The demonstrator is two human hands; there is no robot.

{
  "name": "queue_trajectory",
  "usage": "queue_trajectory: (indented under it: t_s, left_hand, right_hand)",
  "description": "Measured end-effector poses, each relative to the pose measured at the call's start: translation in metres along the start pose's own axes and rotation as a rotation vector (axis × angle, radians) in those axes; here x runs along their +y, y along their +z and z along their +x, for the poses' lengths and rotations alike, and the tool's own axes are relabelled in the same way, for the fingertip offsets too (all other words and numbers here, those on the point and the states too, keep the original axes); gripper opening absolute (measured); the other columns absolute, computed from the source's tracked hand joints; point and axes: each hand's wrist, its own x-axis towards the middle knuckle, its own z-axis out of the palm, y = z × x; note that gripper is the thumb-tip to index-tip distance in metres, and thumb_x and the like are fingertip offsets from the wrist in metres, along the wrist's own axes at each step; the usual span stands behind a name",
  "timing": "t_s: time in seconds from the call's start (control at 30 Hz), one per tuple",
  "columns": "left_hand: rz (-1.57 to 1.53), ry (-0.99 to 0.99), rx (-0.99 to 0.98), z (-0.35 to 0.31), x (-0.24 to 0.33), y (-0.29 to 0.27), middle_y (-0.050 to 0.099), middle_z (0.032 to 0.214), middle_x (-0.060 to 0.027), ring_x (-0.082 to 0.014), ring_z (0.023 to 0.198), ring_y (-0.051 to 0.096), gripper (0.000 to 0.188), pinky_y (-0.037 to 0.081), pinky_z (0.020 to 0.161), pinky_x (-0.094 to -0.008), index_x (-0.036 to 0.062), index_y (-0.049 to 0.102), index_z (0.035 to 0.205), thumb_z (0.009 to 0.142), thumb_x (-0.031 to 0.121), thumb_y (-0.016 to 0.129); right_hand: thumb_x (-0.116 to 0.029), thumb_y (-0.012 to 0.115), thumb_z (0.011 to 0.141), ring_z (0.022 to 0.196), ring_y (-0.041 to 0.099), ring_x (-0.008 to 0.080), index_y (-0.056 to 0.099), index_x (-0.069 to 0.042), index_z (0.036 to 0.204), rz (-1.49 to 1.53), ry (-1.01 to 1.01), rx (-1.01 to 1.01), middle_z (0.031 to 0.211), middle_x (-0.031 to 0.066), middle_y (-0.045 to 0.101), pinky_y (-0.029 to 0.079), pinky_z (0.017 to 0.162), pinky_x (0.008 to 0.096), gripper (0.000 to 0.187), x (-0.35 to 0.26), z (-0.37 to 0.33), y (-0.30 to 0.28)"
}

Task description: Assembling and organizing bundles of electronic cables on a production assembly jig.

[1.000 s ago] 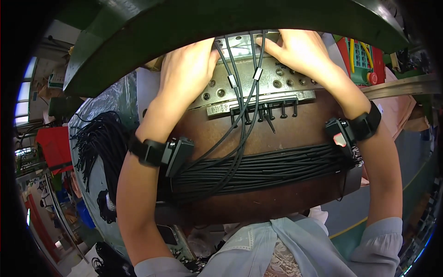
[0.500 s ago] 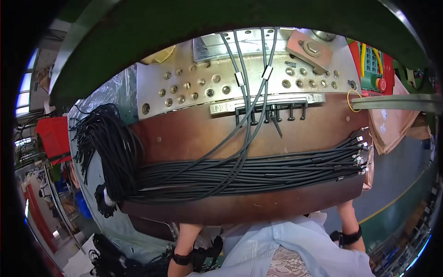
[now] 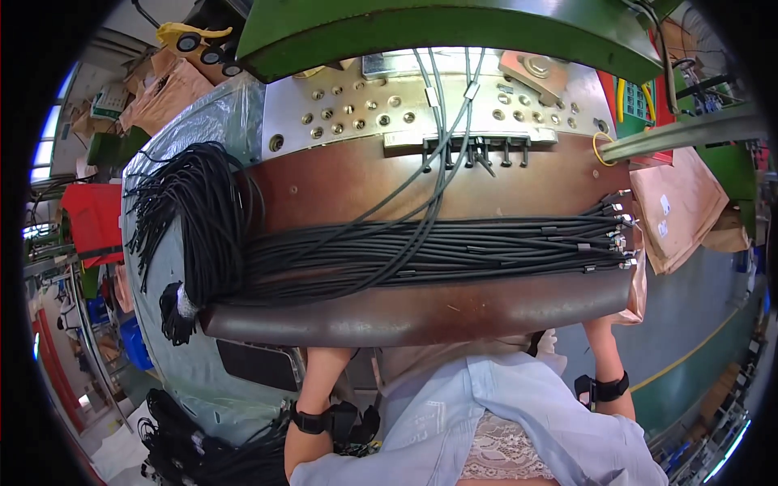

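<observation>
My left forearm (image 3: pixel 320 381) and my right forearm (image 3: pixel 601 348) reach up to the front edge of a brown board (image 3: pixel 454 312). Both hands are hidden beneath it, so their fingers and anything they hold cannot be seen. A row of black cables (image 3: pixel 486 240) with metal plug ends (image 3: pixel 622 241) at the right lies across the board. Their other ends gather in a thick bundle (image 3: pixel 207 219) at the left. A few cables run back over a black pronged holder (image 3: pixel 478 151) into the machine, two crossing near small white tags (image 3: pixel 471 91).
A green machine beam (image 3: pixel 454 36) overhangs a drilled metal plate (image 3: pixel 348 105). At the right, a metal bar (image 3: pixel 689 134) juts in beside brown paper packages (image 3: pixel 677 206). More black cables (image 3: pixel 182 437) lie lower left, and a dark flat object (image 3: pixel 258 364) sits under the board.
The view has shifted, so the board, cables and machine beam appear higher in the picture. More of the forearms and the dark flat object shows. The cables keep the same arrangement.
</observation>
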Motion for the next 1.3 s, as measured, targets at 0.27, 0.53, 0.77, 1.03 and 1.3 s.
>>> queue_trajectory:
  t_s: [0.27, 0.53, 0.77, 1.03, 1.3]
  left_hand:
    - [-0.140, 0.088, 0.061, 0.003, 0.050, -0.057, 0.062, 0.095, -0.0173, -0.0356, 0.092, 0.058, 0.021, 0.045, 0.079, -0.0421, 0.0027, 0.064, 0.095, 0.082, 0.016, 0.056]
    - [-0.622, 0.926, -0.041, 0.060, 0.164, -0.124, 0.040, 0.136, -0.0174, -0.0323, 0.125, 0.040, 0.065, 0.037, 0.098, -0.0443, 0.0015, 0.044, 0.128, 0.079, 0.038, 0.064]
    - [0.184, 0.343, 0.223, 0.088, 0.119, -0.125, 0.028, 0.143, -0.0182, -0.0398, 0.131, 0.026, 0.100, 0.028, 0.102, -0.0512, 0.0028, 0.036, 0.134, 0.056, 0.052, 0.075]
    - [0.102, 0.440, 0.250, 0.092, 0.031, -0.158, 0.057, 0.112, -0.0159, -0.0325, 0.102, 0.055, 0.043, 0.045, 0.087, -0.0362, 0.0029, 0.056, 0.114, 0.077, 0.020, 0.067]
    - [-0.732, 0.048, 0.194, 0.097, 0.036, -0.170, 0.063, 0.086, -0.0054, -0.0152, 0.082, 0.059, 0.016, 0.045, 0.074, -0.0271, -0.0009, 0.059, 0.092, 0.077, 0.003, 0.064]
  right_hand:
    - [-0.010, 0.064, 0.074, 0.086, 0.059, 0.0345, 0.062, -0.002, 0.095, -0.250, 0.118, -0.219, 0.091, 0.0176, 0.061, 0.048, 0.072, 0.0393, 0.023, -0.057, 0.023, -0.057]
    - [-0.015, 0.063, 0.079, 0.097, 0.059, 0.0295, 0.060, -0.004, 0.106, 0.058, -0.596, -0.345, 0.110, 0.0129, 0.061, 0.048, 0.080, 0.0374, 0.030, -0.204, 0.175, -0.107]
    - [-0.011, 0.060, 0.077, 0.096, 0.058, 0.0308, 0.056, -0.004, 0.110, -0.138, -0.843, -0.112, 0.107, 0.0108, 0.061, 0.046, 0.082, 0.0385, 0.034, -0.183, 0.235, -0.047]
    - [0.004, 0.063, 0.071, 0.088, 0.060, 0.0297, 0.057, 0.002, 0.102, 0.019, -0.678, 0.230, 0.089, 0.0111, 0.062, 0.046, 0.082, 0.0375, 0.031, -0.143, 0.169, -0.122]
    - [0.003, 0.057, 0.080, 0.102, 0.056, 0.0317, 0.057, 0.001, 0.110, -0.136, 0.010, 0.515, 0.105, 0.0142, 0.060, 0.044, 0.088, 0.0369, 0.030, -0.062, 0.039, -0.108]
